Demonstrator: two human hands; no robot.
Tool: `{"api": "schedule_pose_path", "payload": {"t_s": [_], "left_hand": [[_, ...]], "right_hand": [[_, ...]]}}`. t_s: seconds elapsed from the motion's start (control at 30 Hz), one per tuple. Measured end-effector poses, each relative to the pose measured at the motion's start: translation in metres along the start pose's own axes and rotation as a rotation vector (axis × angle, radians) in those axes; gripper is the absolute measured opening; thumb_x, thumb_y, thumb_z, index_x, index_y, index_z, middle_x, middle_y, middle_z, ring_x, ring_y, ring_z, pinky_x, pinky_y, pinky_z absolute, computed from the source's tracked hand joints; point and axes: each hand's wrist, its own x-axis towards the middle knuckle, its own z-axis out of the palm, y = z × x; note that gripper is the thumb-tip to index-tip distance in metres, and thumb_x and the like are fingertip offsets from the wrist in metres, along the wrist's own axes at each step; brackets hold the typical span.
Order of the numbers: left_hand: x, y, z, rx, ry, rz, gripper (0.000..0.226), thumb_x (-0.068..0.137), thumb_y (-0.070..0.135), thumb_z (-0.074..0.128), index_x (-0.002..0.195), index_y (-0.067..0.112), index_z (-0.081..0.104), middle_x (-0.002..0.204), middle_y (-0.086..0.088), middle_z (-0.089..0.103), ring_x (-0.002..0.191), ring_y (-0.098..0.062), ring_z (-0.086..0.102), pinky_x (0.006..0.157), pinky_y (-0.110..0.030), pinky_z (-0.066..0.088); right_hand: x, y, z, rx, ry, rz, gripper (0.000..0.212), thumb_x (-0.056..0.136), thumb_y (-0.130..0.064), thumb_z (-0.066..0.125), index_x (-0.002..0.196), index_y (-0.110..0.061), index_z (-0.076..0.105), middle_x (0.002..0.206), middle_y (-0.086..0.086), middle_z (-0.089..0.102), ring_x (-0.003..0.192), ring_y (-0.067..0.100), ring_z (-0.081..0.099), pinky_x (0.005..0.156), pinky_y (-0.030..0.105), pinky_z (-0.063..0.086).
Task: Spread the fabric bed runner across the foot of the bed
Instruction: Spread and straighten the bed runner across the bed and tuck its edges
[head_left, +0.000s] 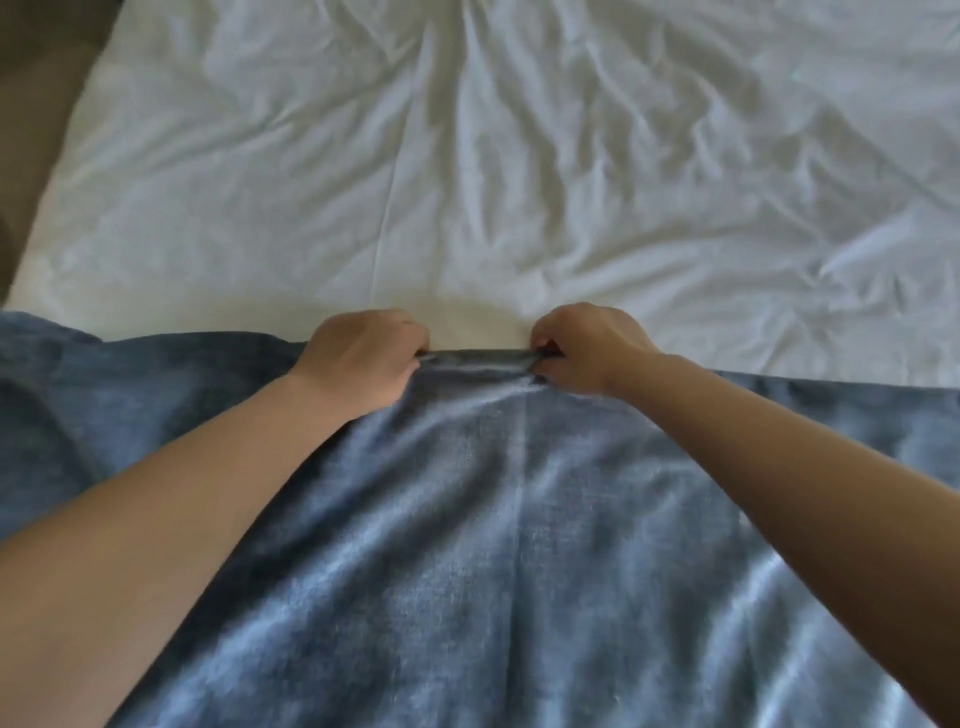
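Observation:
A blue-grey fabric bed runner (498, 545) covers the near part of the bed and runs off the view on both sides. Its far edge lies across the white sheet (493, 171). My left hand (363, 356) grips that far edge with fingers curled under it. Close to the right of it, my right hand (587, 345) pinches the same edge. The short stretch of edge between the hands is pulled taut and slightly folded. Creases fan out from the hands toward me. Both forearms rest over the runner.
The white sheet is wrinkled and fills the far half of the view. At the far left, the bed's side edge meets a brown floor (31, 130). The runner's left part (47, 364) bunches in a loose fold.

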Motion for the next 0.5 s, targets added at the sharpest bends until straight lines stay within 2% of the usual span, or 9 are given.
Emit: {"api": "schedule_pose_path", "payload": {"t_s": [0.1,0.17,0.23,0.33,0.43,0.5], "left_hand": [[0.017,-0.009,-0.008,0.031,0.084,-0.036,0.011,0.087,0.02,0.062,0.093,0.015,0.07,0.09,-0.002,0.065,0.085,-0.025,0.059,0.065,-0.033,0.047],[0.024,-0.011,-0.007,0.024,0.059,-0.056,0.01,0.085,0.026,0.063,0.089,0.018,0.07,0.087,0.0,0.065,0.084,-0.024,0.059,0.065,-0.03,0.043],[0.028,-0.014,-0.006,-0.111,-0.038,-0.159,0.02,0.086,0.034,0.058,0.074,0.019,0.065,0.074,0.002,0.062,0.072,-0.021,0.056,0.058,-0.028,0.041],[0.03,-0.032,-0.01,-0.285,-0.222,-0.284,0.035,0.088,0.035,0.05,0.06,0.015,0.051,0.061,-0.002,0.053,0.059,-0.021,0.048,0.055,-0.03,0.033],[0.025,-0.054,-0.022,-0.266,-0.357,-0.244,0.015,0.086,0.029,0.062,0.074,0.022,0.068,0.076,0.005,0.066,0.072,-0.015,0.058,0.065,-0.028,0.043],[0.021,-0.064,-0.025,-0.25,-0.334,-0.238,0.008,0.085,0.027,0.066,0.082,0.021,0.07,0.083,0.005,0.068,0.075,-0.013,0.058,0.066,-0.026,0.04]], "right_hand": [[0.009,0.004,0.001,0.051,0.053,0.068,0.006,0.084,-0.032,0.062,0.083,-0.026,0.065,0.08,-0.006,0.062,0.075,0.018,0.059,0.054,0.024,0.038],[0.013,0.004,0.005,0.132,0.053,0.107,0.008,0.08,-0.033,0.061,0.084,-0.028,0.066,0.084,-0.007,0.063,0.078,0.018,0.059,0.059,0.025,0.044],[0.017,0.005,0.007,0.278,0.037,0.134,0.011,0.079,-0.036,0.058,0.084,-0.03,0.066,0.085,-0.009,0.064,0.08,0.016,0.06,0.066,0.028,0.05],[0.026,0.002,0.002,0.416,0.006,0.097,0.014,0.084,-0.044,0.058,0.077,-0.033,0.062,0.076,-0.016,0.061,0.074,0.006,0.059,0.066,0.026,0.049],[0.033,-0.002,-0.002,0.362,-0.057,0.01,0.015,0.088,-0.042,0.06,0.077,-0.031,0.062,0.075,-0.017,0.061,0.074,0.004,0.059,0.069,0.029,0.052],[0.037,-0.002,-0.002,0.33,-0.059,0.017,0.014,0.09,-0.038,0.059,0.083,-0.028,0.063,0.082,-0.012,0.064,0.079,0.01,0.061,0.072,0.031,0.053]]}}
